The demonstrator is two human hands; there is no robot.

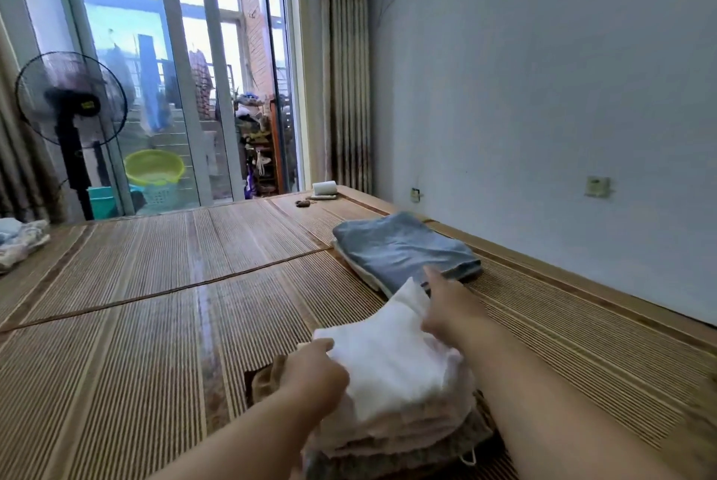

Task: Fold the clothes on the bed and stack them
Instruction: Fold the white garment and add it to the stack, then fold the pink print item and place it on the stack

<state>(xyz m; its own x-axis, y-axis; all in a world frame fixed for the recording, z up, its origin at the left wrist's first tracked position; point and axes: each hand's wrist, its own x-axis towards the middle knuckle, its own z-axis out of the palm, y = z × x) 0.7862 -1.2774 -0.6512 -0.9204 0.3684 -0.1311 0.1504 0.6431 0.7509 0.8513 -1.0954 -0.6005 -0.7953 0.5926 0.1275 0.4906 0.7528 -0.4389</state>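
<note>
A white garment [392, 359] lies on top of a stack of folded clothes [407, 441] near the front of the bed [155, 305], which is covered by a bamboo mat. My left hand [314, 373] grips the white garment's left edge. My right hand [450, 309] holds its far right corner, fingers curled into the cloth. Beyond it lies a second folded pile topped by a blue-grey garment [403, 247], close to the wall side of the bed.
A bundle of unfolded cloth [19, 241] sits at the bed's left edge. A white roll [325, 188] and small items lie at the far corner. A standing fan [70, 107] and glass doors are behind the bed. The wall runs along the right.
</note>
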